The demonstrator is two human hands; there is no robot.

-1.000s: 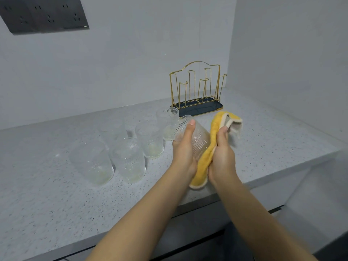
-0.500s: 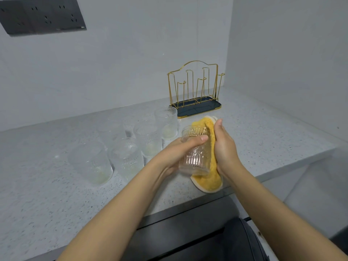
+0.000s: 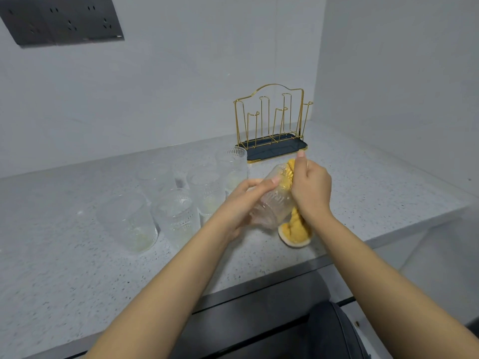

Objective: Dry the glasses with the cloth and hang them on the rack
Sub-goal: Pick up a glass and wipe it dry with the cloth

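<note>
Ribbed clear glass [image 3: 274, 203] is tipped on its side above the speckled grey counter [image 3: 375, 193], gripped by the left hand [image 3: 243, 200]. The right hand [image 3: 311, 187] grips the fluffy yellow cloth [image 3: 295, 229], some pushed inside. Drying looks underway. Next, flip it onto the bare gold wire rack [image 3: 272, 120].

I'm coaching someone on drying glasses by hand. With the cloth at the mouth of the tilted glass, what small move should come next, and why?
Probably twist the yellow cloth round inside the ribbed glass: the right hand has it bunched at the mouth, the left hand grips the glass, and the gold rack holds none yet.
</note>
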